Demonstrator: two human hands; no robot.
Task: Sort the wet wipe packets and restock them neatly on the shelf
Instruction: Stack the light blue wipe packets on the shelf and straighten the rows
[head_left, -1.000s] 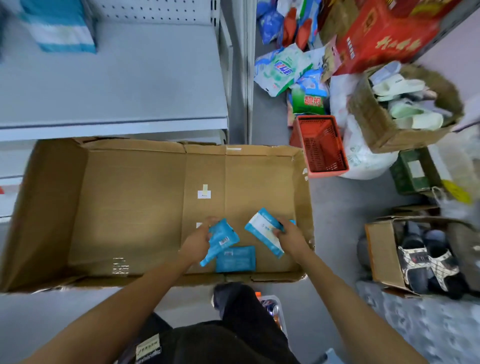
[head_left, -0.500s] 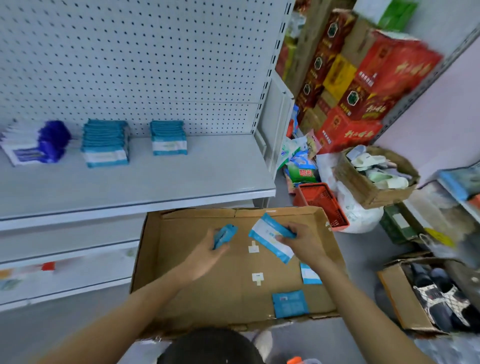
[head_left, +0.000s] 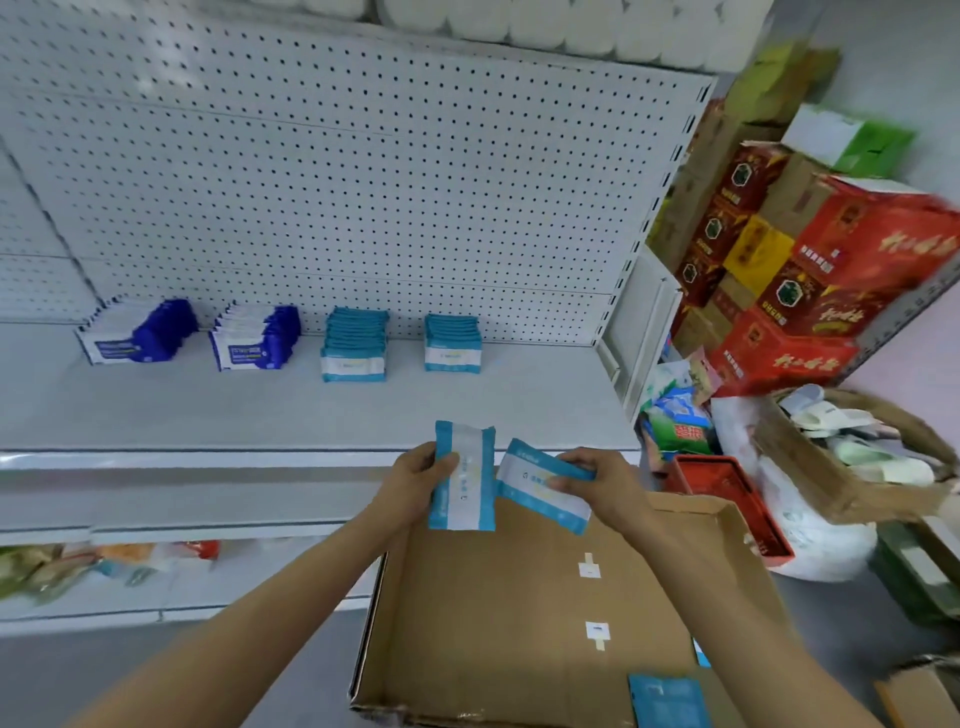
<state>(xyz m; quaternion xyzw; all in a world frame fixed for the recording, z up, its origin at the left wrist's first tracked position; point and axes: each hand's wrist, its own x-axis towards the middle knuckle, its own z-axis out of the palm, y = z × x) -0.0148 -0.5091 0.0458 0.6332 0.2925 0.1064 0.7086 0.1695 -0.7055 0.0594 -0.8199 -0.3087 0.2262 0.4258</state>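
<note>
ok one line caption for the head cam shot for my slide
Left hand and right hand each hold a teal wipe packet above the cardboard box.

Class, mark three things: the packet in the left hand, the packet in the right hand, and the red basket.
Left-hand packet (head_left: 462, 478), head view, white middle band.
Right-hand packet (head_left: 535, 493), head view, white face.
Red basket (head_left: 727, 499), head view, mesh floor.

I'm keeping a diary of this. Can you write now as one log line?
left hand: holds teal packet | right hand: holds teal packet | above cardboard box | shelf: four stacks
</note>
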